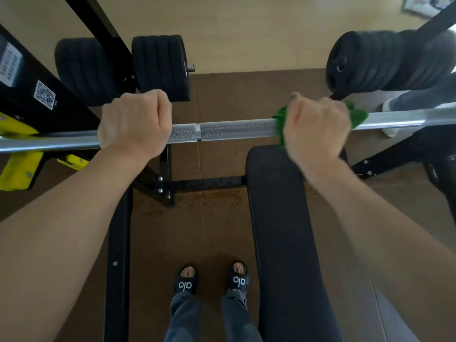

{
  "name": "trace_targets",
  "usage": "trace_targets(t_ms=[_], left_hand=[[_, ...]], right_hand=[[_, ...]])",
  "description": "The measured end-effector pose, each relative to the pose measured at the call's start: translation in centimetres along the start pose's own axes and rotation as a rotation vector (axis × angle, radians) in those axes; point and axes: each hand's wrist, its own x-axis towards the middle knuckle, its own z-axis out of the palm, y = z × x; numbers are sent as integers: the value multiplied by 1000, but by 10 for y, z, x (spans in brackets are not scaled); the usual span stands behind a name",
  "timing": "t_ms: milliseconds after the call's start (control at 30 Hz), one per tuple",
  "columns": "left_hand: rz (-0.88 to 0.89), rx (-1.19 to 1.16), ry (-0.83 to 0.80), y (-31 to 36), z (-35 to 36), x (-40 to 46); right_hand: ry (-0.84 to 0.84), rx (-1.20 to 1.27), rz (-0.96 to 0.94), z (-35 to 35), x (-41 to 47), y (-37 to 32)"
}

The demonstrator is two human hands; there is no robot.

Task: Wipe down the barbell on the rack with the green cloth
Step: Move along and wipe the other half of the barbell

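A silver barbell (234, 130) runs across the view from left to right, resting on the rack's yellow hooks (17, 169) at the left. My left hand (134, 122) grips the bare bar, fingers curled over its top. Further right, my right hand (317, 127) grips the green cloth (359, 117), which is wrapped round the bar. Green folds stick out on both sides of that hand. The hand looks slightly blurred.
A black bench (283, 230) lies under the bar at the right. Black weight plates (160, 66) hang on pegs behind the bar, more plates (375, 62) at the far right. Black rack posts (118, 267) stand to the left. Another person's leg and white shoe (389, 107) show at the far right.
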Motion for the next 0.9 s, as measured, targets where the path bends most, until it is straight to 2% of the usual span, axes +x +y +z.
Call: trace_targets(t_ms=[33, 133, 200, 267, 367, 467, 600, 733, 900], left_hand=[[2, -1, 3, 0, 0, 0], [-4, -22, 1, 0, -1, 1], [-7, -41, -1, 0, -2, 1], [-15, -42, 9, -2, -2, 1], [-61, -27, 8, -8, -2, 0], [-78, -24, -18, -8, -1, 1], [-85, -7, -11, -8, 0, 1], [-53, -20, -2, -1, 1, 1], [-42, -19, 8, -2, 2, 0]], right_hand=[[-2, 4, -31, -2, -3, -27], [-143, 167, -175, -14, -16, -106], [-170, 262, -238, -22, -20, -138], [-160, 282, -310, -23, -19, -143], [-152, 275, -452, -20, -12, -114], [-86, 256, -316, -9, -3, -50], [-95, 157, -134, -1, 2, 16], [-5, 142, 58, -7, -4, -27], [-189, 189, -133, -20, -8, -97]])
